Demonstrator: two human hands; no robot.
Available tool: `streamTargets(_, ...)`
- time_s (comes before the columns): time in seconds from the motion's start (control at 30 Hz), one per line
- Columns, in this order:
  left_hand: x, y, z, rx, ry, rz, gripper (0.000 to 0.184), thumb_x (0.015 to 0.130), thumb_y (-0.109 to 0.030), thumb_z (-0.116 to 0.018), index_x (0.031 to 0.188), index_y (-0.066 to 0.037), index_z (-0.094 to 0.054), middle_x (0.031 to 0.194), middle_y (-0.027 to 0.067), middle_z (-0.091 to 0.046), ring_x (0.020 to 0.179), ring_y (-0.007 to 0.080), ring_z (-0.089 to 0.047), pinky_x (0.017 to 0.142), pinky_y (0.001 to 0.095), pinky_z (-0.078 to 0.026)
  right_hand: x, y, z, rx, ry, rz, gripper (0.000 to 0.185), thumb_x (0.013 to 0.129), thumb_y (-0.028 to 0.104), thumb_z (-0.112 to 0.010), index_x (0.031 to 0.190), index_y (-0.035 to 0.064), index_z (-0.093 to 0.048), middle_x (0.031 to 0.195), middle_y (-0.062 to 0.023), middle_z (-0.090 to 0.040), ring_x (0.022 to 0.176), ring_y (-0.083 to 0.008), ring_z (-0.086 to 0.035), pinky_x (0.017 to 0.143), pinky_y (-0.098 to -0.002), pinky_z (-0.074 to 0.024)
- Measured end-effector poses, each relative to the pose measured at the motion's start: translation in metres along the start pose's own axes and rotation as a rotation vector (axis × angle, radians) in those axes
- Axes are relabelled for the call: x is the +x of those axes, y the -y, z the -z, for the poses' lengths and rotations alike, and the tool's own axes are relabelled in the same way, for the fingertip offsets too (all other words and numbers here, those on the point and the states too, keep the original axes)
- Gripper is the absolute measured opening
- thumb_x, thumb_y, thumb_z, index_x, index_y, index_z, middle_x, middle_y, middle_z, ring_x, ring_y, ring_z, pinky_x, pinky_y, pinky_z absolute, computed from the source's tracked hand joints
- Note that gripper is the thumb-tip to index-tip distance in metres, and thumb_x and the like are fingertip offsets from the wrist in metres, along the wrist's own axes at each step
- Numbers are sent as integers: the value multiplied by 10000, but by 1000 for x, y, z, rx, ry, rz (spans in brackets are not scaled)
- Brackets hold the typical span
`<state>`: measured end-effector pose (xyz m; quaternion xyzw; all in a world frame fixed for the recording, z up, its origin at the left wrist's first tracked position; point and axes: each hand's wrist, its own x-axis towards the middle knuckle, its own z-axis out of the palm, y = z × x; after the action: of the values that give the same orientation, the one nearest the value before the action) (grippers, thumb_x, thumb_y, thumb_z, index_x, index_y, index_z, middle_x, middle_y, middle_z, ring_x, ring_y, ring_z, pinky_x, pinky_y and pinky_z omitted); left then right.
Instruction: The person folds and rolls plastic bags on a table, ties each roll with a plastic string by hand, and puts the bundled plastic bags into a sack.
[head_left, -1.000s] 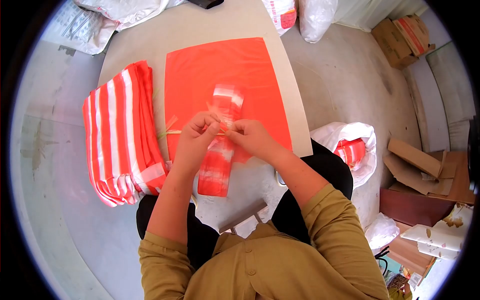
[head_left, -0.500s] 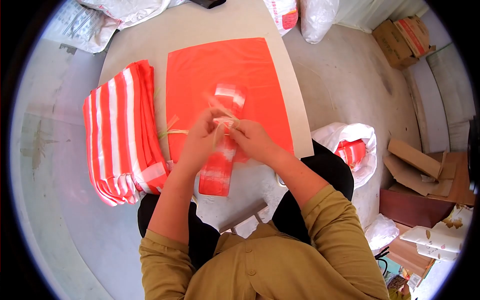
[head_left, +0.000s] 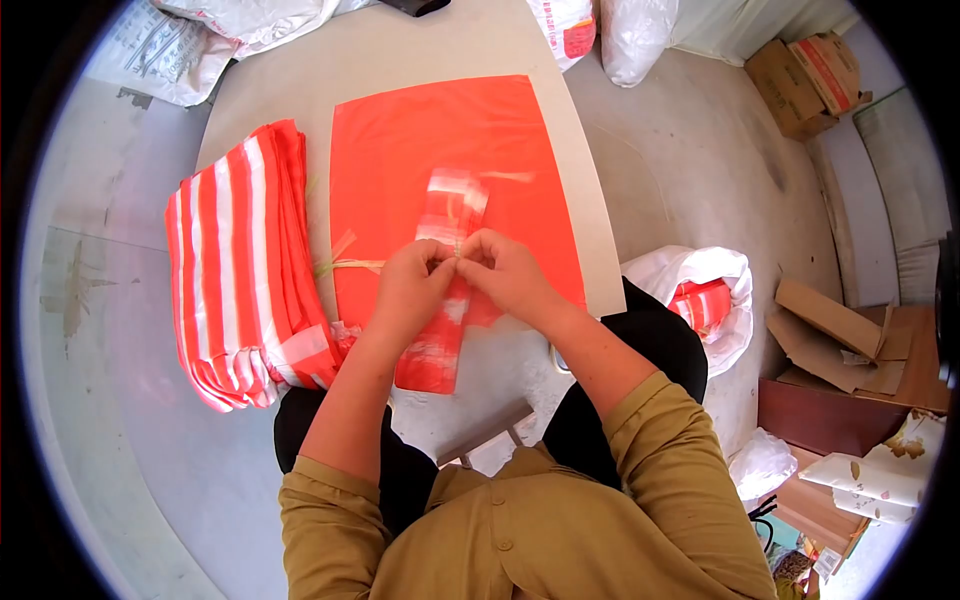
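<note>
A folded bundle of red and white striped plastic bags (head_left: 430, 360) lies lengthwise under both hands, its lower end reaching past the near edge of the red sheet. My left hand (head_left: 412, 285) and my right hand (head_left: 508, 280) meet over its middle, thumbs and fingertips pinched close together. A thin, pale yellow tie strip (head_left: 458, 243) runs out from between the fingertips. One blurred strip end (head_left: 515, 177) sticks out above. The knot or crossing, if any, is hidden by the fingers. Beneath lies a flat red sheet (head_left: 390, 150).
At left stands a thick stack of striped bags (head_left: 240, 250). More pale strips (head_left: 355, 263) lie beside my left wrist on the table (head_left: 300, 80). A white sack (head_left: 740, 290) holding red bundles stands on the floor at right, near cardboard boxes (head_left: 840, 340).
My two hands have drawn together over the bundle, fingertips now meeting. The left hand has come down slightly, and the loose strip end has swung to the upper right.
</note>
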<state>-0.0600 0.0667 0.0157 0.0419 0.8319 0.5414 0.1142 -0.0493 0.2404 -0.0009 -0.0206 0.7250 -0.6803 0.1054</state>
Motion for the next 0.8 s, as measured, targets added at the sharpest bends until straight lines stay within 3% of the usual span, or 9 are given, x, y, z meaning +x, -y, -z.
streamTargets(0.13,2,4,0,56,-6,-21,161,947,-122,-682,959,38,-703,835,130,-711,767,195,-680,707,333,-531,-4,10,4,-191,49,29,86,888,69,-691,943,27,-640,853,-96,-665,805,-199,-657,738,-332,-535)
streamTargets(0.23,3,2,0,73,18,-1,142,975,-97,-676,1014,34,-716,841,68,-713,760,127,-643,691,280,-512,-4,6,0,-494,-31,287,123,858,41,-678,981,41,-667,938,-118,-691,889,-288,-666,788,-385,-547)
streamTargets(0.33,1,-2,0,66,6,-8,137,973,-87,-677,1030,30,-720,848,73,-718,769,128,-644,702,282,-517,-3,-2,-4,-540,-147,496,170,855,32,-668,1022,56,-692,977,-127,-699,949,-348,-649,832,-438,-545)
streamTargets(0.53,-1,3,-1,61,-11,-60,114,952,-57,-689,1024,27,-715,864,70,-719,786,130,-656,722,281,-528,0,-6,-1,-615,-142,524,170,867,43,-672,1031,63,-711,981,-118,-697,951,-325,-654,829,-439,-547)
streamTargets(0.63,-1,2,2,56,19,-48,90,943,-49,-689,997,21,-706,844,64,-707,774,127,-654,716,279,-527,1,-7,-1,-610,-152,501,139,851,23,-693,986,33,-725,949,-133,-693,877,-321,-673,759,-410,-555)
streamTargets(0.8,-2,2,1,72,4,-48,78,932,-53,-698,961,18,-688,815,59,-687,746,125,-637,693,280,-520,-3,5,3,-452,-65,143,103,894,121,-692,938,31,-718,943,-145,-663,924,-326,-652,792,-420,-528)
